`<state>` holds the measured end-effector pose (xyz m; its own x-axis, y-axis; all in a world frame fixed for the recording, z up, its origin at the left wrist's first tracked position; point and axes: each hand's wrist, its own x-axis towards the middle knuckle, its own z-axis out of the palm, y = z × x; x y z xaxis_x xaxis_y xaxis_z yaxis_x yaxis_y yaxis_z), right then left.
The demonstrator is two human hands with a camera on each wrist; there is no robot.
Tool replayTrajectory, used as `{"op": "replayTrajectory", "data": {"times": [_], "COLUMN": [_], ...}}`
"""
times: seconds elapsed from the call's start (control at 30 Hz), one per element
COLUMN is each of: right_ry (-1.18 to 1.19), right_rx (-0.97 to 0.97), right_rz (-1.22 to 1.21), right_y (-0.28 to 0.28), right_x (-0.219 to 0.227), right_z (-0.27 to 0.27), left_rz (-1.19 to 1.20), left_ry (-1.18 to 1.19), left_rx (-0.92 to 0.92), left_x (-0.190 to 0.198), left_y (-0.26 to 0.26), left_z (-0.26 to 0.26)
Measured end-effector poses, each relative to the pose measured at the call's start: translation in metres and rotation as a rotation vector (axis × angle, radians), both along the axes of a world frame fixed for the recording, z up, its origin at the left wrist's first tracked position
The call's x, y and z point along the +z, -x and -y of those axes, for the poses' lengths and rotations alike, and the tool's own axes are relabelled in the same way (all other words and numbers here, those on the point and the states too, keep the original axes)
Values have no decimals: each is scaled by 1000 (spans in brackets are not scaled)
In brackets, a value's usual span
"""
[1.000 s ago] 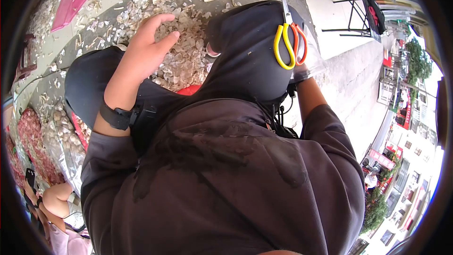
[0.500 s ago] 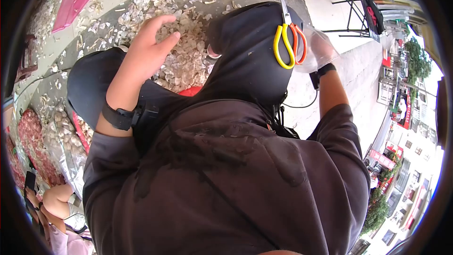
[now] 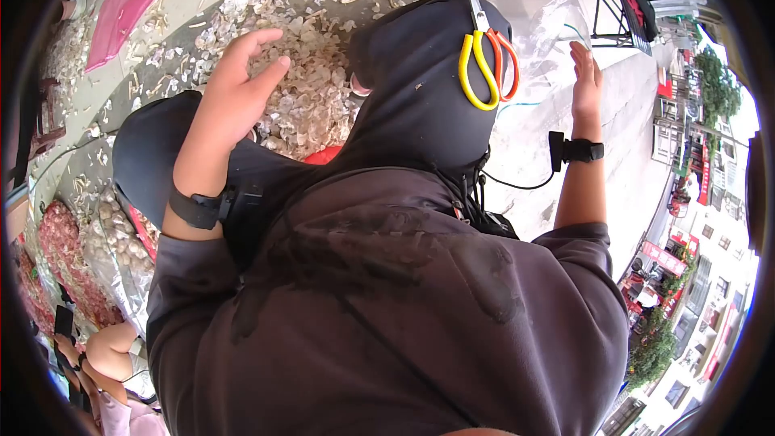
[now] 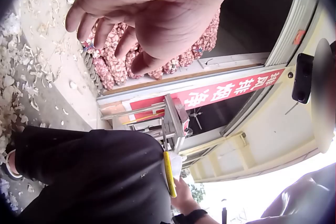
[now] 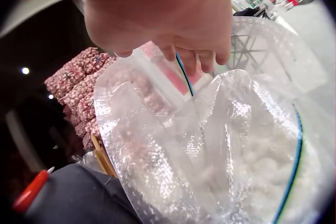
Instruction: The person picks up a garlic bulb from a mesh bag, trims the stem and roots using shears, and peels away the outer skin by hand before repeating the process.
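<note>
My left hand [image 3: 236, 89] hovers over my left thigh beside a pile of papery garlic skins [image 3: 311, 109], holding nothing, fingers loosely bent and thumb apart. Off to the right, my right hand [image 3: 587, 85] is raised with its fingers extended. In the right wrist view those fingers hang over the mouth of a clear plastic bag [image 5: 210, 124] with a blue-green stripe. Pale lumps show blurrily through the plastic. Scissors [image 3: 479, 19] with one yellow and one orange handle lie on my right thigh, blades pointing away from me.
Net sacks of garlic [image 4: 113, 58] are stacked by the doorway. A pink plastic sheet [image 3: 133, 12] lies at upper left, and a black folding stand [image 3: 634, 8] is at upper right. Another person [image 3: 113, 355] sits at lower left, near more garlic bulbs [image 3: 119, 230].
My right hand, earlier behind my right knee and inside the clear plastic, has moved out to the right with its fingers extended. The bag now spreads wider beside the knee. My left hand barely moved.
</note>
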<state>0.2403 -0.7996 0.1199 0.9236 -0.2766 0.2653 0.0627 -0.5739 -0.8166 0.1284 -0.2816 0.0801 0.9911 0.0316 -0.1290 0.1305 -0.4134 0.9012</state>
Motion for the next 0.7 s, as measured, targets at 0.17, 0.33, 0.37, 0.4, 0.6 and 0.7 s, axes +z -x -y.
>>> {"op": "replayTrajectory", "data": {"times": [0.17,0.33,0.37,0.4,0.6,0.7], "right_ry": [447,898,1032,976,-431,-484], "right_rx": [389,753,727,741,474,427], "right_rz": [459,99,131,165,-151,-261], "right_y": [58,76,74,73,53,50], "right_x": [53,26,16,11,-16,-12], "right_z": [-106,-196,-195,-192,-143,-140], "left_rz": [242,435,387,334,-358,-587], "left_ry": [179,-180,-304,-425,-496,-455], "left_rx": [217,730,775,819,869,800], "left_x": [37,31,1,-29,-240,-351], "left_y": [7,68,92,116,307,382], "left_z": [-44,-173,-207,-240,-254,-212]}}
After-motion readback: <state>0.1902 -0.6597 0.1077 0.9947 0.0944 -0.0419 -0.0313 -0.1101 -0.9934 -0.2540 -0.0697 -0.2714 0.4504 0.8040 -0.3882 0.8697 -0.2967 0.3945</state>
